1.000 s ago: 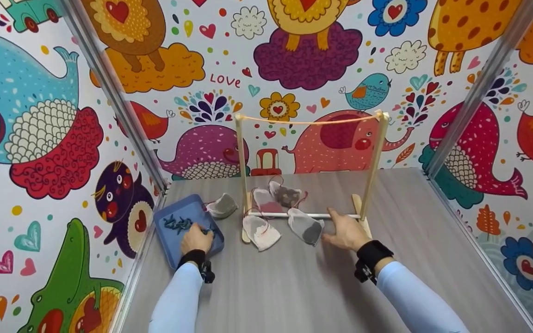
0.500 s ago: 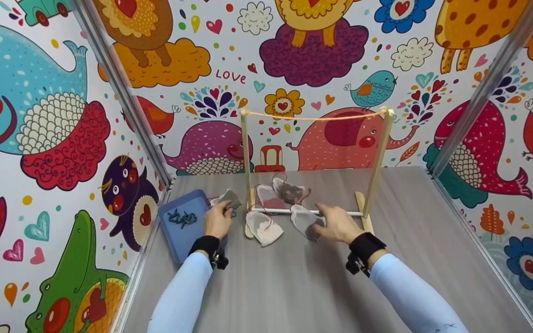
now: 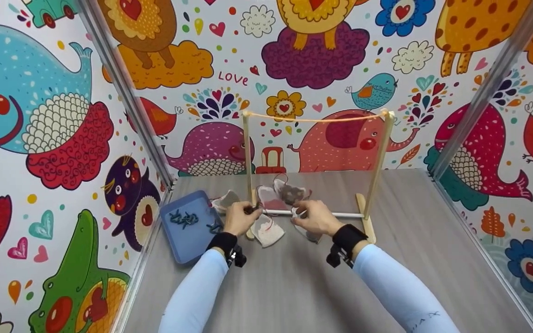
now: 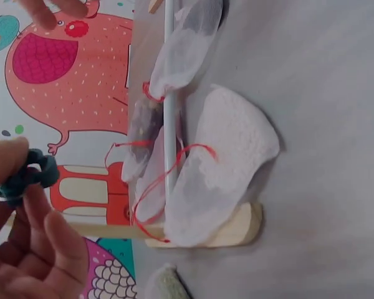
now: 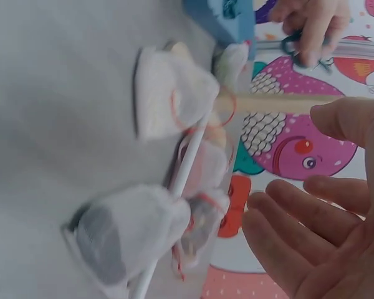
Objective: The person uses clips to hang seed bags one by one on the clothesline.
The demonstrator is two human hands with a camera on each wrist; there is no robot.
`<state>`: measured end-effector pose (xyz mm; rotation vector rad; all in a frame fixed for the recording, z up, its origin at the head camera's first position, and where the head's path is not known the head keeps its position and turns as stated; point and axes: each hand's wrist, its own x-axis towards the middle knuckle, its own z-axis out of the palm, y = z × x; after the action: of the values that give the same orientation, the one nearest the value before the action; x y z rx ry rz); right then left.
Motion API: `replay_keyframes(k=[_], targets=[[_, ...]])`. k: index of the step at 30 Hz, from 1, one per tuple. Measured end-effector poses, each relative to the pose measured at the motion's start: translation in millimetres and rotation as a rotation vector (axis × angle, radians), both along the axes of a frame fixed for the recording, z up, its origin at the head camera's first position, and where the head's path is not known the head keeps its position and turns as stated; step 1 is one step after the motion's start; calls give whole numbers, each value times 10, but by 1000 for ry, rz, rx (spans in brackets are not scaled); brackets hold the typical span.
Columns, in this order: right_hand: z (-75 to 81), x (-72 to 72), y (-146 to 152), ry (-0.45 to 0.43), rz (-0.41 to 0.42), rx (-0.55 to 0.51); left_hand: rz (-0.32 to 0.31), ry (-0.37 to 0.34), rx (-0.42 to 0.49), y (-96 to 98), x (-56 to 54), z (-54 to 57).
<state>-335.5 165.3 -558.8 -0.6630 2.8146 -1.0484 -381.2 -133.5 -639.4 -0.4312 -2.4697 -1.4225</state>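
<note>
My left hand pinches a small dark green piece with curled loops, perhaps a clip, between thumb and fingers. It is raised above the white-filled mesh bag near the rack's left post. My right hand hovers over the dark-grey-filled bag, partly hiding it in the head view. In the right wrist view its fingers are loosely bent and hold nothing. Behind lie a pink-filled bag and a brown-filled bag, both with red drawstrings. A greenish bag lies by the left post.
A wooden rack with upright posts carries an orange cord across its top and a white rod low down. On the left, a blue tray holds several more green pieces. Patterned walls enclose the table.
My left hand has left the blue tray with a green piece and moved right, to the rack's left post. The right hand has lifted and shifted left over the grey-filled bag.
</note>
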Motion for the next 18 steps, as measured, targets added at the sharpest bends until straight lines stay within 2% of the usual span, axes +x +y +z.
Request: replay_keyframes(k=[1, 3, 5, 6, 7, 10, 13, 16, 18], targets=[[13, -9, -33, -19, -3, -14, -4, -23, -5, 46, 46, 66], [36, -34, -94, -72, -10, -54, -8, -15, -42, 139, 105, 156], [48, -65, -151, -150, -26, -105, 8, 30, -122, 256, 156, 223], [50, -81, -176, -197, -36, -135, 30, 28, -184, 354, 295, 409], [48, -98, -199, -244, -45, -163, 41, 56, -252, 419, 318, 436], [36, -138, -250, -347, -64, -216, 45, 175, -458, 589, 382, 487], [25, -164, -275, -369, -59, -227, 37, 313, -608, 700, 419, 484], [22, -178, -281, -366, -47, -247, 36, 421, -653, 746, 429, 471], [22, -185, -274, -361, -42, -248, 32, 414, -648, 745, 425, 470]])
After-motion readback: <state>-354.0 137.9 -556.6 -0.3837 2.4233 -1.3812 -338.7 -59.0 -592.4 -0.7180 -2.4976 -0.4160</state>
